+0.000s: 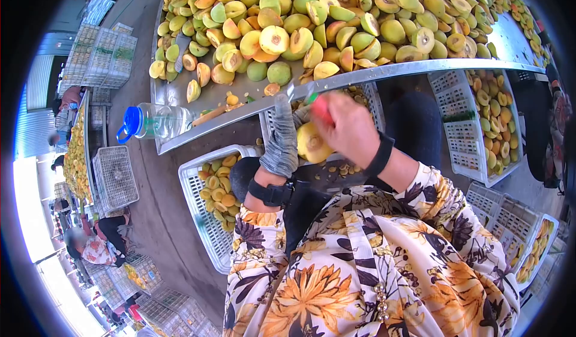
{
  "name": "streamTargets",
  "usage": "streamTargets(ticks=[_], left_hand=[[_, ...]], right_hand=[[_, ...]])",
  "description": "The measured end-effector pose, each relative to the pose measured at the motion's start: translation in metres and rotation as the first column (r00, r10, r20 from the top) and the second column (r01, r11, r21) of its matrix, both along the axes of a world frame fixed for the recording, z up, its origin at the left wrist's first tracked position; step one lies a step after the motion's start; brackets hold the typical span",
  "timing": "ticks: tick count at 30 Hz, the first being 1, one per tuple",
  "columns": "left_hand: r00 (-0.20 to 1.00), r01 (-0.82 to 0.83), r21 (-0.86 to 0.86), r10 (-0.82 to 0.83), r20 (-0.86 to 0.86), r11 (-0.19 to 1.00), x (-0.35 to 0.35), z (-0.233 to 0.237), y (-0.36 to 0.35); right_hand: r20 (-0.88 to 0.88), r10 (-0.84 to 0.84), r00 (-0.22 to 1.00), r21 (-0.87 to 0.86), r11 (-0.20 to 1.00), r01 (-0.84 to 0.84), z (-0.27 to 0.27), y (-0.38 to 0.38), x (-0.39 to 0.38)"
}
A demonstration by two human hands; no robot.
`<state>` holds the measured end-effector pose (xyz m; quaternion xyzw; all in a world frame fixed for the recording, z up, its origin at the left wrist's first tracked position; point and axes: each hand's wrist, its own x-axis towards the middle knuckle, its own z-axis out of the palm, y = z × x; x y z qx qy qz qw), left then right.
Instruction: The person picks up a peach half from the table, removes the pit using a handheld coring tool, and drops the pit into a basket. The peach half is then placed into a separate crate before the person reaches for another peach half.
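Observation:
My left hand (281,142), in a grey knitted glove, is closed around a yellow peach half (313,143) over my lap. A hollow shows in its cut face. Just above the peach is my right hand (350,127), bare and with fingers wrapped round a red-handled tool (323,108) with a green part. Motion blurs the tool, and its working end cannot be made out clearly. Both hands are at the near edge of a metal table (360,75), where many cut peaches (274,39) are heaped.
A water bottle (157,121) with a blue cap lies at the table's left corner, beside a wooden-handled tool (217,113). White crates of peach halves stand left (204,229) and right (465,139) of my legs. Other people (102,247) sit farther left.

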<state>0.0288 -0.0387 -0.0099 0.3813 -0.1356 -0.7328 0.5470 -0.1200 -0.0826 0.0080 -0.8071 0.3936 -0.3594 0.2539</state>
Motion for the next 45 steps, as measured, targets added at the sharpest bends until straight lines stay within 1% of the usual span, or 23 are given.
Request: streamTargets(ticks=[1, 3, 4, 5, 7, 8, 9, 12, 14, 15, 17, 19, 21, 22, 23, 25, 26, 30, 33, 35, 39, 42, 45], left_hand=[[1.0, -0.002, 0.001, 0.002, 0.0, 1.0, -0.002, -0.003, 0.001], [0.958, 0.058, -0.102, -0.026, 0.287, 0.993, -0.009, -0.009, 0.001], [0.943, 0.047, -0.129, -0.001, 0.333, 0.99, -0.013, -0.009, 0.0], [0.943, 0.045, -0.13, 0.001, 0.332, 0.991, -0.01, -0.011, 0.0], [0.939, 0.124, -0.004, -0.116, 0.324, 0.992, -0.002, -0.017, -0.001], [0.914, 0.171, -0.026, -0.149, 0.377, 0.985, -0.001, -0.011, -0.004], [0.914, 0.172, -0.03, -0.148, 0.378, 0.985, -0.002, -0.005, -0.005], [0.972, 0.119, 0.021, -0.121, 0.203, 0.993, -0.009, 0.031, -0.002], [0.958, -0.031, -0.183, 0.082, 0.274, 0.983, -0.007, 0.017, 0.003], [0.919, -0.123, -0.253, 0.207, 0.337, 0.96, -0.015, 0.023, 0.002], [0.878, -0.26, -0.275, 0.345, 0.332, 0.926, -0.04, 0.022, 0.006], [0.81, -0.388, -0.275, 0.468, 0.354, 0.88, -0.041, 0.008, 0.01], [0.838, -0.482, -0.128, 0.499, 0.22, 0.867, -0.029, 0.013, 0.005], [0.772, -0.542, -0.153, 0.562, 0.297, 0.826, -0.028, 0.016, 0.004], [0.771, -0.542, -0.155, 0.562, 0.298, 0.826, -0.024, 0.014, 0.004], [0.766, -0.522, -0.215, 0.565, 0.307, 0.825, -0.014, 0.007, 0.006], [0.76, -0.521, -0.216, 0.564, 0.323, 0.826, -0.011, 0.005, 0.006], [0.772, -0.484, -0.222, 0.533, 0.347, 0.846, -0.019, 0.006, 0.005], [0.657, -0.436, -0.34, 0.553, 0.512, 0.833, -0.027, 0.004, 0.003], [0.723, -0.475, -0.279, 0.551, 0.417, 0.834, -0.028, 0.001, 0.001], [0.709, -0.494, -0.302, 0.579, 0.403, 0.815, -0.033, -0.003, -0.001], [0.677, -0.415, -0.34, 0.536, 0.504, 0.844, -0.028, -0.002, 0.002], [0.796, -0.33, -0.227, 0.399, 0.455, 0.916, -0.011, -0.002, 0.0]], right_hand=[[-0.038, -0.107, 0.994, 0.009, 0.994, 0.107, -0.008, -0.01, -0.003], [-0.014, -0.157, 0.988, 0.199, 0.967, 0.157, -0.003, -0.027, -0.013], [0.023, -0.111, 0.994, 0.422, 0.902, 0.091, 0.007, -0.028, -0.019], [0.022, -0.109, 0.994, 0.422, 0.902, 0.089, 0.006, -0.023, -0.02], [0.227, 0.213, 0.95, 0.474, 0.828, -0.298, 0.005, -0.013, -0.022], [0.163, 0.359, 0.919, 0.375, 0.839, -0.394, 0.007, -0.009, -0.024], [0.085, 0.378, 0.922, 0.529, 0.767, -0.363, 0.023, -0.007, -0.022], [0.202, 0.335, 0.92, 0.405, 0.827, -0.39, 0.006, -0.008, -0.016], [0.271, -0.031, 0.962, 0.65, 0.743, -0.159, 0.003, -0.007, -0.012], [0.273, -0.034, 0.962, 0.649, 0.744, -0.158, 0.004, -0.006, -0.009], [0.46, -0.419, 0.783, 0.855, 0.448, -0.262, 0.007, -0.001, 0.001], [0.501, -0.377, 0.779, 0.791, 0.564, -0.236, -0.01, 0.013, 0.014], [0.399, -0.206, 0.894, 0.833, 0.489, -0.259, 0.002, 0.024, 0.012], [0.278, -0.045, 0.959, 0.691, 0.703, -0.168, -0.009, 0.027, 0.009], [0.28, -0.044, 0.959, 0.69, 0.703, -0.169, -0.01, 0.026, 0.006], [0.198, 0.1, 0.975, 0.236, 0.961, -0.147, -0.012, 0.027, 0.0], [0.137, 0.131, 0.982, 0.364, 0.915, -0.173, -0.004, 0.029, -0.004], [0.05, 0.187, 0.981, 0.431, 0.882, -0.19, -0.01, 0.036, -0.005], [0.04, 0.183, 0.982, 0.434, 0.882, -0.182, -0.013, 0.035, -0.006], [0.026, 0.18, 0.983, 0.433, 0.885, -0.174, -0.013, 0.034, -0.006], [0.009, 0.158, 0.987, 0.424, 0.894, -0.147, -0.014, 0.037, -0.008], [0.051, 0.19, 0.98, 0.474, 0.859, -0.191, -0.015, 0.043, -0.011], [0.03, 0.264, 0.964, 0.48, 0.843, -0.245, -0.017, 0.042, -0.013]])
